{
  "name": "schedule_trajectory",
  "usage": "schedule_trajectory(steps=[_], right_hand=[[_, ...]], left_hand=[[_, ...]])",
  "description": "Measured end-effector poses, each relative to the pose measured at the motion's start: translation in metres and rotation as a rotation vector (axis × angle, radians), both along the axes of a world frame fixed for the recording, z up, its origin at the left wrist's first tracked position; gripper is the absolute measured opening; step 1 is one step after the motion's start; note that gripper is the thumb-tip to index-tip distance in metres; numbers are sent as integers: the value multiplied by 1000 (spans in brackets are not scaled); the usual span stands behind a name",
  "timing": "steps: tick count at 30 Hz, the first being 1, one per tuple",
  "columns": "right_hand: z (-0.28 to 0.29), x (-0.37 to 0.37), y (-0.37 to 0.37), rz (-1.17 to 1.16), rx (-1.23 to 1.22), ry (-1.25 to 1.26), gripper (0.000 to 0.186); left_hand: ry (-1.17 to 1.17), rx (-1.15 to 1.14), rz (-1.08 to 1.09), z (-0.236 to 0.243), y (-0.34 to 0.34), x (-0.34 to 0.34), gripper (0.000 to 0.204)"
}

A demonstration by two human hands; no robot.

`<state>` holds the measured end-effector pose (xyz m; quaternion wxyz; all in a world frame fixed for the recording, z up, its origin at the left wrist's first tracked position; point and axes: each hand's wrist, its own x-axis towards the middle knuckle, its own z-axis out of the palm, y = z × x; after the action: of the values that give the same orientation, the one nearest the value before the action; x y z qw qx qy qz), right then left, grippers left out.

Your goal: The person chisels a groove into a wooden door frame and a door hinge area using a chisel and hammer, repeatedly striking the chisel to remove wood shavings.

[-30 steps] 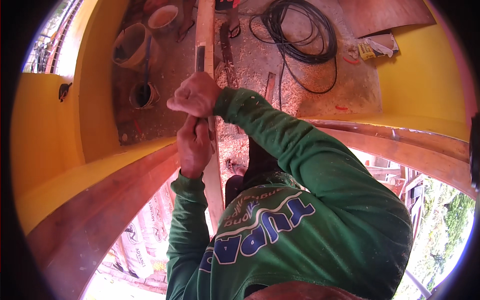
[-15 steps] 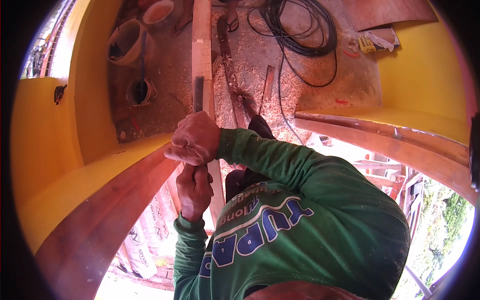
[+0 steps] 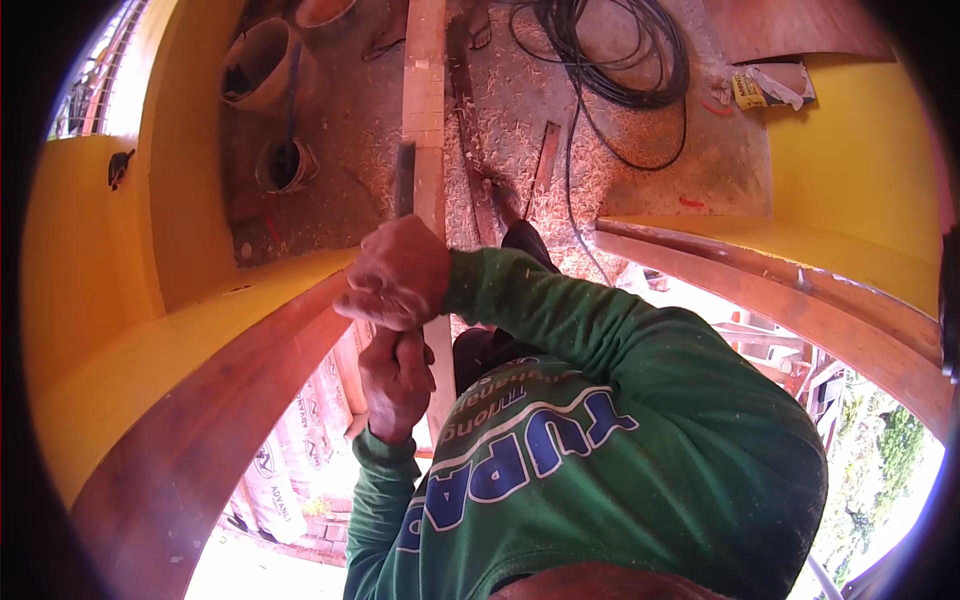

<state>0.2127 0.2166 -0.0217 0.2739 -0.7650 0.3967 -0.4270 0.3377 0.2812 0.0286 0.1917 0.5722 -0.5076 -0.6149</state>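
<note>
A long wooden beam runs away from my body, with several thin lines across its upper face. Along its left side lies a narrow dark bar-shaped tool, its far end showing past my hands. My right hand is closed over the tool, knuckles up. Just behind it, my left hand is wrapped round the near part of the tool, thumb on top. Both hands hide most of the tool, so its exact kind cannot be made out. Both my arms are in green sleeves.
Wood shavings litter the floor. Black cable lies coiled at far right. Buckets stand at far left. Wooden frame members curve along both sides beside yellow walls. Another person's foot is beyond the beam.
Beam, floor and hands all appear slightly farther right in the view, the far things also a little higher. My grip on the tool looks the same.
</note>
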Motion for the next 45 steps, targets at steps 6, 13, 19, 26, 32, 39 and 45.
schedule_trajectory(steps=[6, 13, 19, 26, 32, 39, 45], right_hand=[[1, -10, -7, 1, -11, 35, 35], [-4, -11, -11, -19, -84, 2, 38], [-9, -16, -11, -50, -122, 16, 40], [-4, -13, -15, -26, -154, 43, 40], [-7, -18, -44, -87, -114, 76, 38], [4, -22, -34, -69, -41, 75, 42], [-1, -24, -34, -95, -9, -88, 41]], left_hand=[[3, -32, 12, -10, -2, -7, 23], [-10, -77, -6, -17, -5, -10, 22], [-80, -289, -61, -34, 3, -10, 22], [-19, -218, 17, -15, 6, -14, 25], [-45, -239, -109, -25, -42, -22, 26], [-68, -153, -96, -14, -47, -26, 25], [-71, -191, -81, -12, -39, -30, 22]])
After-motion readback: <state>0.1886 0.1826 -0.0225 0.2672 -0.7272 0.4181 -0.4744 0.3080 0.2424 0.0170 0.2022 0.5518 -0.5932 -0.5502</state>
